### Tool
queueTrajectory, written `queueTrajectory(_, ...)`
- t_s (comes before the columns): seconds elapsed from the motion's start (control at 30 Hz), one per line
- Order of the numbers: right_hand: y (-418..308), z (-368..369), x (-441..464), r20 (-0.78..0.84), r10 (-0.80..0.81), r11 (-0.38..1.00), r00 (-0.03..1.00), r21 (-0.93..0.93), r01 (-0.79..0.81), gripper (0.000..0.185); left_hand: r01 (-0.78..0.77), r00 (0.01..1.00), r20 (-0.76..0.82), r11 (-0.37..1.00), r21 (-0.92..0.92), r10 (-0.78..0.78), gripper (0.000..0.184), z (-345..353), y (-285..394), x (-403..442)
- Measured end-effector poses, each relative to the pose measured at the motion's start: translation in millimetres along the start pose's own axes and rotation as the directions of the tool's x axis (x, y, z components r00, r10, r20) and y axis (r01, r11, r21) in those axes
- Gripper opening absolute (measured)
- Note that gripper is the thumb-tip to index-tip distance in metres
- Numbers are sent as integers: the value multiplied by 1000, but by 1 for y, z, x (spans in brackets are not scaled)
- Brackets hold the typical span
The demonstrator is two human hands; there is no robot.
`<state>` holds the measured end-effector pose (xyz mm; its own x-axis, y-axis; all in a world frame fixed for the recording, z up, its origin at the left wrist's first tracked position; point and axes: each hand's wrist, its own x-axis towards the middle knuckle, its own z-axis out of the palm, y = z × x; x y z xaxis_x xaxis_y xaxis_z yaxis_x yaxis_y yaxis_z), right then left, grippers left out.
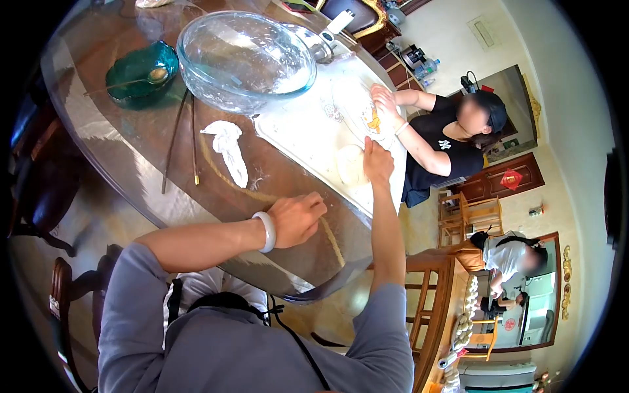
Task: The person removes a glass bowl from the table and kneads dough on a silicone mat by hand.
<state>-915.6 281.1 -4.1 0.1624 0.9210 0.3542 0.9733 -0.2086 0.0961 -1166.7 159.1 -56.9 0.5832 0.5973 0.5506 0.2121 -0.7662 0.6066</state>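
Observation:
My left hand [298, 219], with a pale bangle on the wrist, is over the near part of the table. Its fingers are curled in, and nothing shows in them. My right hand [378, 162] is closed at the right edge of a bright white board [298, 141]. Whatever its fingers hold, if anything, is hidden. Right beside it on the board lies a round, pale, dough-like piece [351, 165]. Farther up, a co-worker's hands [385, 101] are over a pale round with orange-yellow filling [373, 120]; glare washes out its outline.
A large glass bowl [246, 62] stands at the board's far left corner. A green bowl [131, 95] with a spoon, chopsticks [194, 141] and a crumpled white tissue [227, 149] are on the table [137, 147]. A co-worker [436, 137] sits at the right; another person [508, 255] is farther back.

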Motion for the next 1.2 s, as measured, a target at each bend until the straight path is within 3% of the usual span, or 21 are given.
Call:
queueTrajectory(0.03,1,-10,-6,32,20,998,999,-58,-18,42,-3,1000,1,1000,-13,3,23,3,1,-2)
queueTrajectory(0.17,-2,-13,-17,1,-208,977,978,-46,208,40,2,1000,19,1000,-1,-2,23,2,4,-1)
queueTrajectory(0.27,0,37,0,-159,-388,814,908,402,419,44,-2,1000,7,1000,3,2,23,1,1,-1)
queueTrajectory(0.4,-4,37,11,105,-93,920,990,390,45,55,9,1000,-2,1000,-18,-9,23,2,0,0)
queueTrajectory(0.57,-2,47,21,173,87,962,981,242,-128,71,9,1000,29,1000,-12,-8,23,3,2,1)
queueTrajectory(0.7,-5,38,6,173,218,920,960,291,-261,67,44,999,-9,998,-45,-45,23,3,3,2)
queueTrajectory(0.77,10,40,2,160,222,902,962,342,-265,64,93,995,-36,989,-115,-98,22,1,3,3)
queueTrajectory(0.87,31,26,-12,234,242,884,942,347,-313,56,90,994,-58,995,-34,-92,21,-7,8,9)
queueTrajectory(0.93,41,5,-23,264,296,877,918,305,-370,55,141,989,40,987,81,-144,21,-8,14,27)
queueTrajectory(1.07,42,8,-41,122,263,942,957,183,-282,45,263,949,114,937,230,-295,26,16,7,108)
queueTrajectory(1.1,45,26,-45,-63,186,941,981,297,-160,41,279,951,60,924,262,-304,27,32,-1,130)
queueTrajectory(1.13,42,32,-47,-142,69,966,987,255,-30,37,293,951,9,910,293,-310,27,51,-13,150)
queueTrajectory(1.2,36,32,-46,-177,95,953,980,300,-38,34,323,942,-31,873,366,-335,29,81,-33,179)
